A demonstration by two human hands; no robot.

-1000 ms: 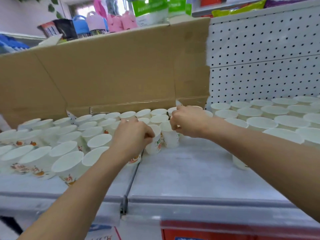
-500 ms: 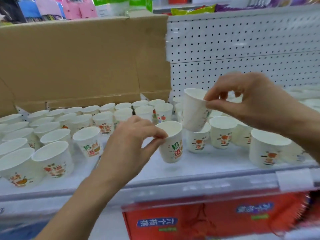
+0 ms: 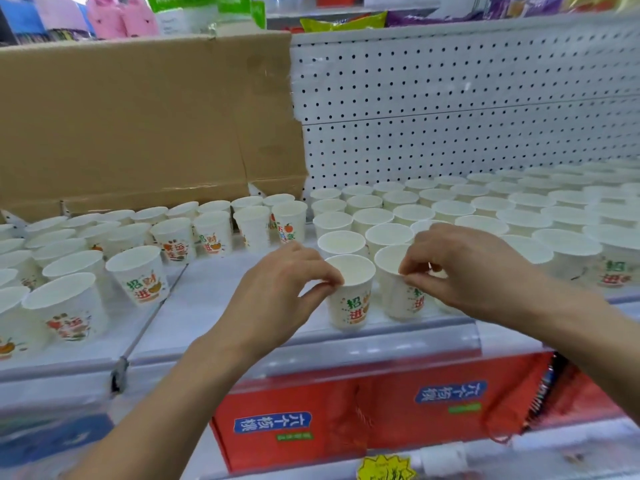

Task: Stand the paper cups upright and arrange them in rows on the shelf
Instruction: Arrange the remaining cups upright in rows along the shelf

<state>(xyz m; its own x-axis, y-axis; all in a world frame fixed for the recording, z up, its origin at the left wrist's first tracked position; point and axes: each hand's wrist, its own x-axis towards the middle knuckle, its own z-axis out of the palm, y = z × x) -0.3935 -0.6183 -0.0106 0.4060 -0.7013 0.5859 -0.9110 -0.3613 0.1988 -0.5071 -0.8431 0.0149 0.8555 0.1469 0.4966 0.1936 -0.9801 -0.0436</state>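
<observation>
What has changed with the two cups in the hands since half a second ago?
The right hand lowered its lifted cup; it now stands upright near the shelf front edge, beside the second cup, which the left hand has also set there. Both hands still pinch the rims. The other cups and the cardboard box stayed put.

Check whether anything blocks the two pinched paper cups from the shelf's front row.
Nothing visible: left hand pinches one printed white paper cup, right hand the neighbouring cup, both upright at the grey shelf front.
</observation>
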